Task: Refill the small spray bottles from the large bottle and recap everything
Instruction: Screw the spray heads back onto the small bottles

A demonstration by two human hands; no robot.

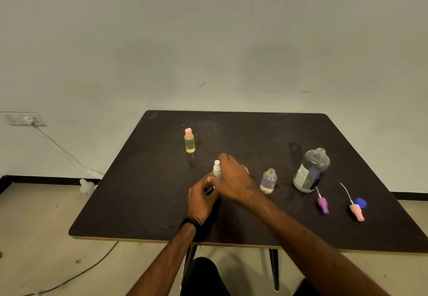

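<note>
A small clear bottle with a white spray head (217, 168) stands mid-table. My left hand (201, 199) grips its lower body. My right hand (234, 180) reaches across beside its top, fingers curved near the spray head; whether they hold it is unclear. An uncapped small bottle with a purple tint (268, 181) stands to the right. The large grey bottle (311, 170) stands uncapped further right. A yellow bottle with a pink cap (189, 141) stands at the back. A purple spray head (322, 204), a pink spray head (356, 211) and a blue cap (360, 202) lie at the right.
The dark table (143, 203) stands against a pale wall. A white cable and plug (86, 185) lie on the floor to the left. My knees show below the table's front edge.
</note>
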